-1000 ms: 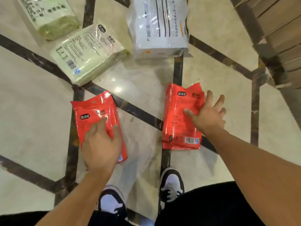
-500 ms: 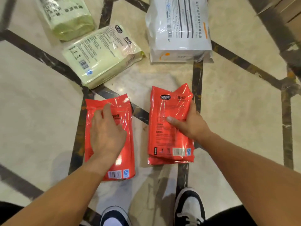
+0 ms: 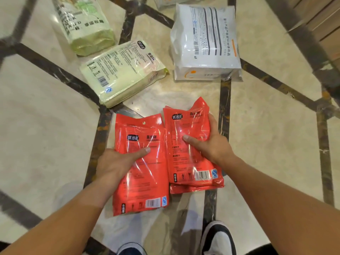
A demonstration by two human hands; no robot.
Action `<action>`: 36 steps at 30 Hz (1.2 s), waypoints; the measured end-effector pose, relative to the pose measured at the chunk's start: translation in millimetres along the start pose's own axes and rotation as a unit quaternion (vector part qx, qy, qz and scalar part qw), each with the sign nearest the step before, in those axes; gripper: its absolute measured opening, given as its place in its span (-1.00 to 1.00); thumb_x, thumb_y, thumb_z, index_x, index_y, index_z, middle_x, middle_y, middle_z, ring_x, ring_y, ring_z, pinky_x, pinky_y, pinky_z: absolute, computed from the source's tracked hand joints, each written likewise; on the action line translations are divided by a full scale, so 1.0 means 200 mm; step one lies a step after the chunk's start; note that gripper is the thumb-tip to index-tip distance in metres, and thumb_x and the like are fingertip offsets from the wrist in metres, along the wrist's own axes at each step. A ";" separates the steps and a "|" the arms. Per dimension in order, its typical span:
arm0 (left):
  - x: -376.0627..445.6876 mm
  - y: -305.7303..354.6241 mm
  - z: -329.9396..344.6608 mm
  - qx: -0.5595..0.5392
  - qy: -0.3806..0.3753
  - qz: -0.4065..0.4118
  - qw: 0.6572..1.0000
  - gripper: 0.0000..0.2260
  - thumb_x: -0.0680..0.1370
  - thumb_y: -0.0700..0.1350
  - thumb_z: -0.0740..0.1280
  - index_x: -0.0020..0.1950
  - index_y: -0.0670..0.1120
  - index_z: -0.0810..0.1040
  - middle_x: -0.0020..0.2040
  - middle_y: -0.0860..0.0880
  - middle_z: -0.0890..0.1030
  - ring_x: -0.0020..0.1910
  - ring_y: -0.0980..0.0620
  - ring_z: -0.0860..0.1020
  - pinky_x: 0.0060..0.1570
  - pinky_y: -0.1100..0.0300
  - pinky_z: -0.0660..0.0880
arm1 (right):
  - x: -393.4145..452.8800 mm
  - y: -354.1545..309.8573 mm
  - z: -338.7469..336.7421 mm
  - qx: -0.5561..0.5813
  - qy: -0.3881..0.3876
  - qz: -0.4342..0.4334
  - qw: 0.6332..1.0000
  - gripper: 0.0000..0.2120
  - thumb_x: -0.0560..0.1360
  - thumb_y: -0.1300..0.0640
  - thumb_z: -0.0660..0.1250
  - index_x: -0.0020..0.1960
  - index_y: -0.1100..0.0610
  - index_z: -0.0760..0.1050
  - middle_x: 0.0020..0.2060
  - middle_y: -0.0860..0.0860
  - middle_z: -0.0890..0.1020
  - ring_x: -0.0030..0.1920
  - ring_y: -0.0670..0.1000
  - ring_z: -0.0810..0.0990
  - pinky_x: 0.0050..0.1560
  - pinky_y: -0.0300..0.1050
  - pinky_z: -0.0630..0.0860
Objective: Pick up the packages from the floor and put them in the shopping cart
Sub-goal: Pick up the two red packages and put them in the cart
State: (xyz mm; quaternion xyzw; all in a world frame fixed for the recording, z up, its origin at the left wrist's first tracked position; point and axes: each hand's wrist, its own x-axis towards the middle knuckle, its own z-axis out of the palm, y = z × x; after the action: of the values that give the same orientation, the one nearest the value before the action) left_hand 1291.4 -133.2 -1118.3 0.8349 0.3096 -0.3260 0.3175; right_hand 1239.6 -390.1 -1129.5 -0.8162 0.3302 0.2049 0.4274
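Two red packets side by side, edges touching, over the marble floor (image 3: pixel 46 126): left packet (image 3: pixel 141 173) gripped by the left hand (image 3: pixel 114 162), thumb on its face; right packet (image 3: pixel 191 144) gripped by the right hand (image 3: pixel 211 144), thumb across the front. Farther off on the floor, a pale yellow pack (image 3: pixel 123 70), a green bag (image 3: pixel 82 24), a white bag (image 3: pixel 206 43). Below, two black-and-white shoes (image 3: pixel 219 238).
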 end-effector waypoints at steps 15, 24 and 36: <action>-0.09 0.19 0.04 -0.046 0.048 0.083 0.994 -0.17 0.10 0.48 0.54 0.21 0.02 0.63 0.07 -0.01 0.70 0.01 -0.10 0.67 0.08 0.01 0.59 | -0.01 -0.17 -0.13 0.041 0.091 0.030 0.995 -0.22 0.40 -0.27 0.53 0.44 0.09 0.35 0.22 0.07 0.64 0.21 0.15 0.63 0.22 0.05 0.56; -0.67 0.46 -0.31 -0.029 0.115 0.181 0.976 -0.26 0.20 0.50 0.48 0.17 0.01 0.69 0.11 -0.07 0.72 0.14 -0.16 0.65 0.01 0.10 0.47 | -0.51 -0.48 -0.67 0.077 0.154 -0.021 0.985 -0.29 0.39 -0.29 0.53 0.40 0.02 0.44 0.18 -0.01 0.67 0.15 0.04 0.66 0.21 0.02 0.58; -2.38 1.48 -1.37 -0.081 0.041 0.323 0.942 -0.52 0.19 0.39 0.59 -0.10 0.08 0.74 -0.19 0.13 0.74 -0.12 0.02 0.71 0.05 0.04 0.62 | -1.91 -1.29 -2.11 0.123 0.210 -0.025 0.970 -0.45 0.41 -0.30 0.49 0.25 0.01 0.54 -0.05 -0.12 0.59 -0.05 -0.04 0.52 -0.15 -0.19 0.38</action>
State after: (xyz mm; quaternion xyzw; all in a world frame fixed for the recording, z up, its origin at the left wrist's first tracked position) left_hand 1317.9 -259.9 -508.0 0.8742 0.0615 -0.1448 0.4594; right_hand 1180.3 -496.0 -516.0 -0.7901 0.4149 -0.0240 0.4505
